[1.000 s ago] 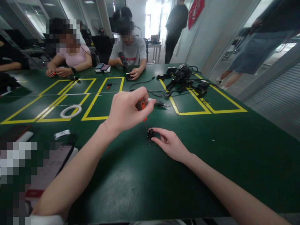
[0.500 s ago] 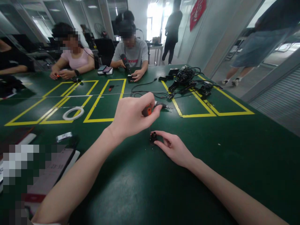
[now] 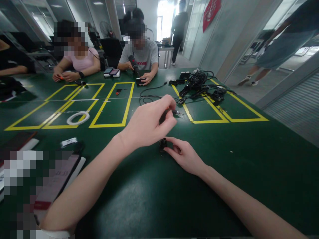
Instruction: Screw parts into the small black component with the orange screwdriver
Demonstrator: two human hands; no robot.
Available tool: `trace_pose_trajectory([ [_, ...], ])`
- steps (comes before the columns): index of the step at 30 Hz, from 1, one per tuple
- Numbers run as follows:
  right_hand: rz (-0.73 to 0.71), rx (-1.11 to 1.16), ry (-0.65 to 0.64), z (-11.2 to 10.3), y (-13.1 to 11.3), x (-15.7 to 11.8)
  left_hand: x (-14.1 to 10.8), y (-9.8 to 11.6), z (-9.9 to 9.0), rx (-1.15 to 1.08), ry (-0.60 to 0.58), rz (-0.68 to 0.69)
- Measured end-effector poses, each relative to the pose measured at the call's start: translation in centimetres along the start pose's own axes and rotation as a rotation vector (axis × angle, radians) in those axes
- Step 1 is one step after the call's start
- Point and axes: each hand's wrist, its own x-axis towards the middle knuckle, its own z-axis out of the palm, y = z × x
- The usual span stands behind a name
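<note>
Near the middle of the green table, a small black cylindrical part stands upright. The thumb and index finger of my right hand pinch it from the right side. Above and slightly left of it hovers my left hand, its fingers curled round a dark tool that is mostly hidden by the fingers. Just beyond my left fingertips lies a dark pen-like tool with a thin metal tip. Tiny specks lie beside the black part.
A tangle of black cables lies at the back right. A white ring sits left, among yellow tape outlines. Phones lie at the near left. Several people sit across the table, one holding a black tool.
My left hand has shifted slightly right and turned, so the orange end of its tool is now hidden. My right hand stays at the black part. People in the background have walked on.
</note>
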Motion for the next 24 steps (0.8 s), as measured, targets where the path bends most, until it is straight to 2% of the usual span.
trace_pose_trajectory([
  [5, -0.003, -0.001, 0.006, 0.0, 0.1, 0.0, 0.1, 0.1, 0.0, -0.283, -0.068, -0.026],
  [9, -0.001, -0.008, 0.007, 0.0, 0.0, 0.1, 0.2, -0.1, 0.0, -0.504, -0.14, -0.1],
  [15, 0.01, -0.01, -0.004, -0.1, 0.0, 0.0, 0.4, -0.6, -1.1, -0.635, -0.267, -0.243],
  [18, 0.022, -0.01, -0.01, -0.2, 0.0, -0.1, 0.6, -0.4, -1.4, -0.541, -0.247, -0.226],
  [22, 0.03, -0.006, -0.025, -0.2, 0.0, 0.0, 0.4, 0.1, -0.9, -0.097, 0.002, -0.145],
  [24, 0.03, -0.006, -0.026, -0.2, 0.0, 0.0, 0.3, 0.2, -0.5, 0.136, 0.065, -0.119],
])
